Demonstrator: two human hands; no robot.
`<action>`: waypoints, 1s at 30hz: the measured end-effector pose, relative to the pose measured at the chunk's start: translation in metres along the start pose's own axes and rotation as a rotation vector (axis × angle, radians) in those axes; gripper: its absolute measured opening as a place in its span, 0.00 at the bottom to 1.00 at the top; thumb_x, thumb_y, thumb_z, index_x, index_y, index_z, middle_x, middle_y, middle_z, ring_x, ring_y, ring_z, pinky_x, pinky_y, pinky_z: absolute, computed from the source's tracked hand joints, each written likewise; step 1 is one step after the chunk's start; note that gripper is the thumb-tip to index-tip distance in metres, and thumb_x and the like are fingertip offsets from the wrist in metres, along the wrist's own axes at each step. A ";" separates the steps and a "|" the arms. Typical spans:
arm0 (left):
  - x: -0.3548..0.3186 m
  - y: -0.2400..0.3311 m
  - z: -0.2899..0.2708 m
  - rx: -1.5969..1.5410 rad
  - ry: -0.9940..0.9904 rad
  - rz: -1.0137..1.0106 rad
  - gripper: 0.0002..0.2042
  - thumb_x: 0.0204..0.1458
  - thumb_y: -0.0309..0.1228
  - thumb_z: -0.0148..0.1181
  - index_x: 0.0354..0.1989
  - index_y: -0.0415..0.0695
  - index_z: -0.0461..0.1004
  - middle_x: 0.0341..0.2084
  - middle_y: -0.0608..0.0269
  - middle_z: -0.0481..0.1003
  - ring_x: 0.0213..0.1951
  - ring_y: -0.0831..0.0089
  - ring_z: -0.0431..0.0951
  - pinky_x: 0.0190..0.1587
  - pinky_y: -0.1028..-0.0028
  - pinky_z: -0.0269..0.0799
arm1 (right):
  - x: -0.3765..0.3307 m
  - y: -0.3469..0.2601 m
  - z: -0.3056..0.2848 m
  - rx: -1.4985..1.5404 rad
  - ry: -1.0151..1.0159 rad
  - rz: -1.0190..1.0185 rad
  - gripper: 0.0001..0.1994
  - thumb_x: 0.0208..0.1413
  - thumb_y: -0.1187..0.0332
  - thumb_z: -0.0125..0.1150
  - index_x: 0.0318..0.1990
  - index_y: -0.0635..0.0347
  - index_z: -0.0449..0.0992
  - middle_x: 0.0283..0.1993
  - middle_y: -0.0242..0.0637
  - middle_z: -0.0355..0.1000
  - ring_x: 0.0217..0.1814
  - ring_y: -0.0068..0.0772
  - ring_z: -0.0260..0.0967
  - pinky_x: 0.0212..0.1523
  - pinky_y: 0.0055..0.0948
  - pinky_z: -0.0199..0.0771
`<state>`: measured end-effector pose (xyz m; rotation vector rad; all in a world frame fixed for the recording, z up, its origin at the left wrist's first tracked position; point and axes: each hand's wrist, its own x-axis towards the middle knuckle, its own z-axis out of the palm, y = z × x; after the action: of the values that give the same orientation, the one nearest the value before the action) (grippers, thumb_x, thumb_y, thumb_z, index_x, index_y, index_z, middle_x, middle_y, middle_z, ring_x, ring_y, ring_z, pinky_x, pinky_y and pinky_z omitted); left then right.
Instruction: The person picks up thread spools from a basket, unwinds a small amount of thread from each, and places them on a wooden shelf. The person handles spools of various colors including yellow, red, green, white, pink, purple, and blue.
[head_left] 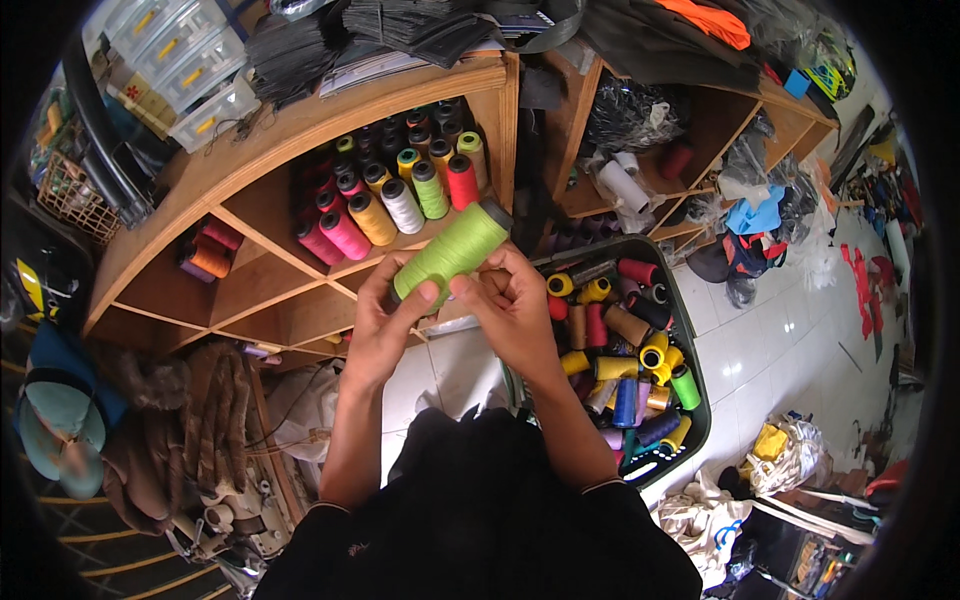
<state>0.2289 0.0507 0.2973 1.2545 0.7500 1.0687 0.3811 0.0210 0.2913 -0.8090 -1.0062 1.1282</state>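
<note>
A lime-green spool of thread (pixel 455 250) with a dark end cap is held tilted in front of the shelf. My left hand (pixel 385 305) wraps round its lower end, thumb on the windings. Close against its lower side, my right hand (pixel 510 305) is closed in a pinch; whatever lies between those fingertips is too small to make out. Behind the spool, upright thread spools in red (pixel 462 182), white (pixel 402 207), yellow (pixel 372 219) and pink (pixel 344 235) stand in rows inside a compartment of the wooden shelf (pixel 300 100).
To the right on the tiled floor (pixel 745 350), a dark bin (pixel 703 410) holds many loose spools. Clear plastic drawers (pixel 180 55) and black sheets (pixel 400 30) sit atop the shelf. Brown fabric (pixel 215 400) lies at left, white bags (pixel 705 525) at lower right.
</note>
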 end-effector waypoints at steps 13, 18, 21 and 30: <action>-0.005 0.002 -0.001 -0.344 -0.135 -0.220 0.26 0.56 0.52 0.50 0.51 0.42 0.63 0.22 0.62 0.69 0.21 0.77 0.66 0.24 0.80 0.60 | -0.005 0.007 -0.015 -0.047 -0.088 0.005 0.08 0.62 0.69 0.55 0.32 0.64 0.70 0.31 0.31 0.72 0.35 0.16 0.69 0.38 0.19 0.69; -0.008 0.002 0.009 -0.413 0.058 -0.255 0.27 0.53 0.52 0.55 0.51 0.41 0.65 0.24 0.64 0.70 0.24 0.77 0.68 0.25 0.79 0.60 | -0.005 0.013 -0.019 0.107 -0.118 0.095 0.08 0.61 0.69 0.56 0.32 0.64 0.71 0.32 0.30 0.72 0.37 0.17 0.69 0.38 0.19 0.69; -0.011 -0.008 0.003 -0.495 0.040 -0.288 0.25 0.53 0.50 0.55 0.47 0.40 0.69 0.25 0.65 0.71 0.27 0.76 0.70 0.27 0.79 0.61 | -0.002 0.025 -0.026 0.129 -0.169 0.217 0.08 0.60 0.68 0.58 0.33 0.63 0.71 0.31 0.28 0.72 0.37 0.16 0.68 0.39 0.19 0.68; -0.012 0.001 -0.021 0.477 -0.330 0.047 0.10 0.48 0.30 0.62 0.32 0.35 0.73 0.23 0.63 0.72 0.26 0.79 0.69 0.29 0.75 0.64 | 0.062 0.002 -0.051 -0.418 -0.485 0.340 0.12 0.58 0.65 0.59 0.25 0.60 0.70 0.22 0.19 0.60 0.25 0.11 0.53 0.25 0.19 0.53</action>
<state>0.2051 0.0474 0.2925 1.8110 0.7434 0.7085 0.4352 0.0797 0.2858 -1.0954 -1.5857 1.4698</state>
